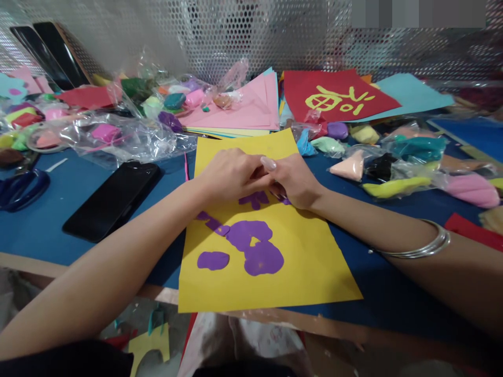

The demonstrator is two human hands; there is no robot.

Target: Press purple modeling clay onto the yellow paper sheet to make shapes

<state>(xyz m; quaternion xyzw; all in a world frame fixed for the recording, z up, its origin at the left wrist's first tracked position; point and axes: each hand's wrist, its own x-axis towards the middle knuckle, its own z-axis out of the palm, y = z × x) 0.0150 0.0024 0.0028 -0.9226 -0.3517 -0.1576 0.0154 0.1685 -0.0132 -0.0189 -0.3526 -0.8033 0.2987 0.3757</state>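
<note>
A yellow sheet of paper (314,262) lies on the blue table with flattened purple clay pieces (264,257) stuck on it. Over its upper half my left hand (231,173) and my right hand (296,180) meet, fingers bent and touching. The right thumb rests across the left fingertips. Both hands are closed; whatever they pinch between them is hidden. Some purple clay (255,200) shows just beneath the fingers, partly covered. Lower on the sheet, a separate purple oval (212,260) sits left of the larger joined shapes.
A black phone (113,201) and blue-handled scissors (25,188) lie at left. Bagged coloured clay (416,149) spreads across the back and right. Pink paper sheets (255,99) and a red sheet with yellow clay figures (338,97) lie before a perforated metal panel (251,36).
</note>
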